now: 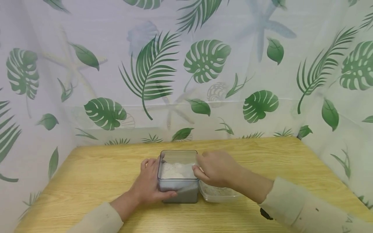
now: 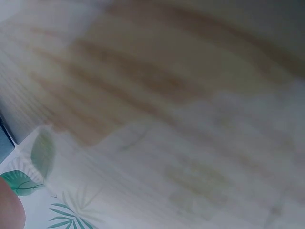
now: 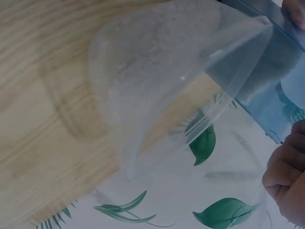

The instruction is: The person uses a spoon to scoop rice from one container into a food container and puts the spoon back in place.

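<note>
A clear, grey-tinted square storage container (image 1: 180, 191) stands on the table, with white powder (image 1: 173, 171) heaped inside. My left hand (image 1: 151, 183) holds its left side, the thumb lying across the front and the fingers behind. Above the right rim is my right hand (image 1: 217, 168), its fingers curled around a translucent white tool (image 1: 188, 170) that dips into the container. The hand hides most of that tool, so its kind is unclear. Beneath the right hand, beside the container, sits a clear plastic tub (image 3: 143, 62) with a pale layer of grains in it.
The wooden table (image 1: 96, 181) carries both containers near its middle. A white curtain (image 1: 175, 81) printed with green leaves hangs behind the table and along both sides. The left wrist view is mostly blurred wood and cloth, with the container's edge (image 2: 5, 138) at its left.
</note>
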`<state>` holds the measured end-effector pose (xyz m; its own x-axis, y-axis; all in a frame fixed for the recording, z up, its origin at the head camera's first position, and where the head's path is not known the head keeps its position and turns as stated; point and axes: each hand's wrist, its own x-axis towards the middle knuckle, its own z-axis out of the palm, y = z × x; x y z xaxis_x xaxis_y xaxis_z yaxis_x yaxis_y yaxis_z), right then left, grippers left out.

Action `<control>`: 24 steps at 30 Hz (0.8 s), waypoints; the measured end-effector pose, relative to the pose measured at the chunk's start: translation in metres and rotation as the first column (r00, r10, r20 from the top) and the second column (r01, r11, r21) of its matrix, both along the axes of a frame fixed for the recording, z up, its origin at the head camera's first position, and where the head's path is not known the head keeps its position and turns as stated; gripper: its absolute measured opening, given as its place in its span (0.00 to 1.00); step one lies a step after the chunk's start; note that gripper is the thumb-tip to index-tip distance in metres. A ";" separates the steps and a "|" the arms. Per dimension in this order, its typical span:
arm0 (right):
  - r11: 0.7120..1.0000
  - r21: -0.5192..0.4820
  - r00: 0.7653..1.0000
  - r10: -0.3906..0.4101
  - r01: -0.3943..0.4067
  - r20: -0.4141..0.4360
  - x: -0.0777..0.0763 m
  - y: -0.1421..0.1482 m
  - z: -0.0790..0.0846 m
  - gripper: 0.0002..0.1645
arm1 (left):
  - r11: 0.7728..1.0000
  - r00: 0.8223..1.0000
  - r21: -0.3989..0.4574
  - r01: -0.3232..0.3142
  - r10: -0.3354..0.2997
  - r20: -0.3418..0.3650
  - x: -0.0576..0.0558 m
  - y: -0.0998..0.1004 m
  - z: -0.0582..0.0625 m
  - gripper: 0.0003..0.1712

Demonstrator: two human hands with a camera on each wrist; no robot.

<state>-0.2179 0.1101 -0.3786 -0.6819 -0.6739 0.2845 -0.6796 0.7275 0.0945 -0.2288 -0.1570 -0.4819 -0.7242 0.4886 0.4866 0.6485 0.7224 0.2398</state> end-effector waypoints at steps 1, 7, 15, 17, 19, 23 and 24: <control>1.000 -0.006 1.000 0.011 -0.011 -0.007 0.000 0.000 -0.001 0.18 | 1.000 1.000 -0.003 -0.004 0.004 0.000 0.000 -0.001 0.000 0.77; 0.998 -0.038 0.999 0.049 -0.050 -0.015 -0.002 0.001 -0.004 0.18 | 1.000 1.000 -0.005 0.000 0.000 0.001 0.000 -0.001 0.000 0.77; 0.992 -0.105 0.997 0.070 -0.067 0.022 -0.002 0.005 -0.008 0.18 | 1.000 1.000 0.006 0.009 -0.009 -0.001 0.000 0.000 0.001 0.76; 0.991 -0.118 0.997 0.070 -0.066 0.033 -0.002 0.006 -0.010 0.18 | 1.000 1.000 0.005 0.008 -0.008 0.004 0.000 0.000 0.001 0.76; 0.990 -0.125 0.997 0.068 -0.062 0.042 -0.002 0.006 -0.011 0.18 | 1.000 1.000 0.006 0.010 -0.010 0.005 0.000 -0.001 0.001 0.76; 0.989 -0.134 0.996 0.067 -0.060 0.050 -0.003 0.006 -0.014 0.18 | 1.000 1.000 0.005 0.014 -0.014 0.002 0.000 -0.001 0.001 0.76; 0.989 -0.136 0.996 0.068 -0.060 0.050 -0.003 0.007 -0.014 0.18 | 1.000 1.000 0.004 0.014 -0.014 0.002 0.000 -0.001 0.001 0.76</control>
<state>-0.2209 0.1167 -0.3927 -0.6553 -0.6749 0.3391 -0.7266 0.6860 -0.0389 -0.2293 -0.1576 -0.4813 -0.7183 0.4966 0.4872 0.6581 0.7123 0.2442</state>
